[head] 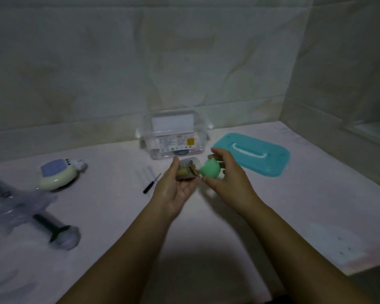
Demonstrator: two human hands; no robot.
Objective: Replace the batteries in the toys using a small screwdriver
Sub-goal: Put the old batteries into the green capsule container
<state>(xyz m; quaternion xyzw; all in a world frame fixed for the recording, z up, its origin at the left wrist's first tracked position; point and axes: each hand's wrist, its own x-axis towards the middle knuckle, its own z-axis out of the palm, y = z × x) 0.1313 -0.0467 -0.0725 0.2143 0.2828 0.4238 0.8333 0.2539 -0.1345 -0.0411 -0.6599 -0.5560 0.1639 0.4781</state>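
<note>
Mid-frame, my left hand point(173, 188) curls round the clear toy body point(185, 172); my right hand point(229, 175) grips the green piece point(210, 170).

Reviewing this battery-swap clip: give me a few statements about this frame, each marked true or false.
1. The screwdriver lies on the table, in neither hand. True.
2. The teal lid is closed on the clear box. False: it lies flat on the table, to the right of the box.
3. The right hand holds a green toy part. True.
4. The left hand is empty. False: it holds a grey toy piece.
5. The turtle toy sits inside the clear box. False: it rests on the table, far to the left.
</note>
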